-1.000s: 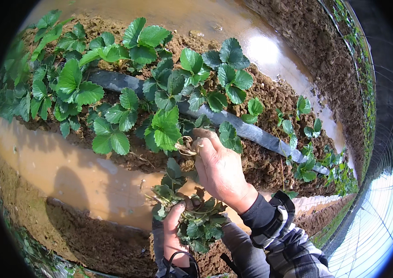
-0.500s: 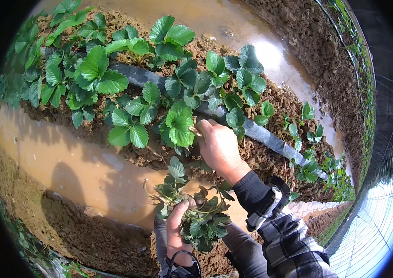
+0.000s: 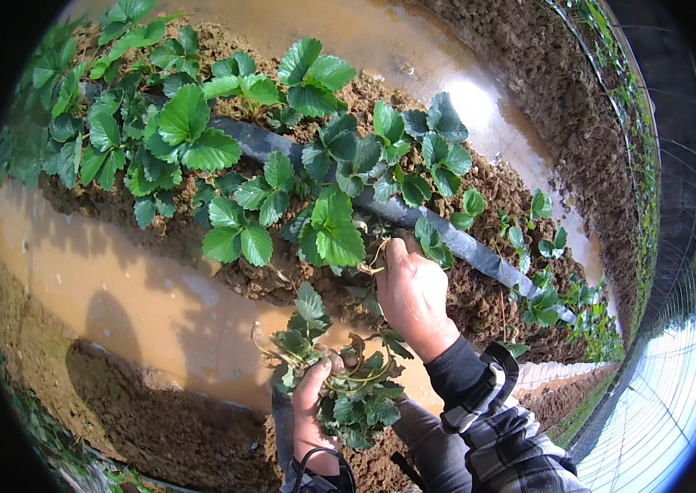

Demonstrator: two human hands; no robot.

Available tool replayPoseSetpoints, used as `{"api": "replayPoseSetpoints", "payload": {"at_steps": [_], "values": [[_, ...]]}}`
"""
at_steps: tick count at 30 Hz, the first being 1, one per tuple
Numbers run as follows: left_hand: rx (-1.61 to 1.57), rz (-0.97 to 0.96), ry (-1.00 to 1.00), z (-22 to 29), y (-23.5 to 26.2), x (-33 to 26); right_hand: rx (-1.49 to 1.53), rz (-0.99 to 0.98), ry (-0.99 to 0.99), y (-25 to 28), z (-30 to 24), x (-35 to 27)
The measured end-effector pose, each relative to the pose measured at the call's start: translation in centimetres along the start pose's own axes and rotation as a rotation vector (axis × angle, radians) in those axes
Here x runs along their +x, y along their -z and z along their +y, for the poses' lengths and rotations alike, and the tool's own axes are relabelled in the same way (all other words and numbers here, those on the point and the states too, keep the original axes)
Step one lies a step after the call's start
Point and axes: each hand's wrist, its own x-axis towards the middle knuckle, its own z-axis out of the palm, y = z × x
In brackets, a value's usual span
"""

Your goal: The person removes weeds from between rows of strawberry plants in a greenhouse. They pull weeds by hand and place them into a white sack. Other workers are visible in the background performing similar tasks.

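Observation:
In my left hand (image 3: 309,398), low in the middle, is a loose bunch of cut strawberry leaves and stems (image 3: 360,407); the fingers wrap round it and the thumb presses on top. My right hand (image 3: 416,297) is closed at the base of the strawberry plants, pinching thin pale, dry-looking stems (image 3: 377,258). Its fingertips are partly hidden by the hand itself. Just left of it stands a strawberry plant (image 3: 338,234) with bright green leaves. Another leafy plant (image 3: 239,230) grows farther left.
A grey flat hose (image 3: 467,246) runs along the raised soil bed between the plants. Muddy water fills the furrows (image 3: 134,255) on both sides. A soil bank (image 3: 183,427) lies at the near left, and netting (image 3: 693,345) curves along the right.
My right hand has moved a little right and away from the bright green plant, with the pale stems drawn out more into view. My left hand keeps its hold on the bunch.

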Motion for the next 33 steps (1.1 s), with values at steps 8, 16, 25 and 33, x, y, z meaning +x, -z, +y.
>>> {"api": "replayPoseSetpoints", "payload": {"at_steps": [8, 16, 25, 33], "values": [[0.055, -0.036, -0.071, -0.4, 2.7, 0.8, 0.113, 0.239, -0.087, -3.6, -2.4, 1.8], [-0.171, -0.077, -0.095, -0.5, 2.6, 0.8, 0.086, 0.079, 0.009, -3.2, 0.2, 3.3], [-0.197, -0.156, -0.044, 0.6, 1.6, 0.9, 0.401, 0.004, -0.162, -0.3, 1.9, -2.4], [-0.065, -0.2, -0.106, -0.3, 2.3, 1.8, 0.254, 0.122, -0.052, -0.8, 1.2, -1.3]]}}
